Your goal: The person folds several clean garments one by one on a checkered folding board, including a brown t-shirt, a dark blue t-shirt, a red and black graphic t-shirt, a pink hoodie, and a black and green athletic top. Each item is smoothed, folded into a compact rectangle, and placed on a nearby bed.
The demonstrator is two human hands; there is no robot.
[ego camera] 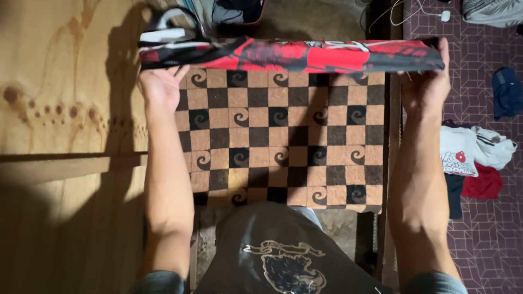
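Both hands [158, 87] [427, 81] closed on the ends of a folded red-black cloth [294, 55].

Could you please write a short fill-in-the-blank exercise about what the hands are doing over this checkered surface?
1. Both hands hold a folded cloth that is mostly black and ____.
2. The left hand grips the cloth's ____ end as the picture shows it.
3. Under the cloth lies a mat with a ____ pattern of dark and tan squares.
4. The right hand is on the side nearer a floor strewn with ____.

Missing words: red; left; checkered; clothes
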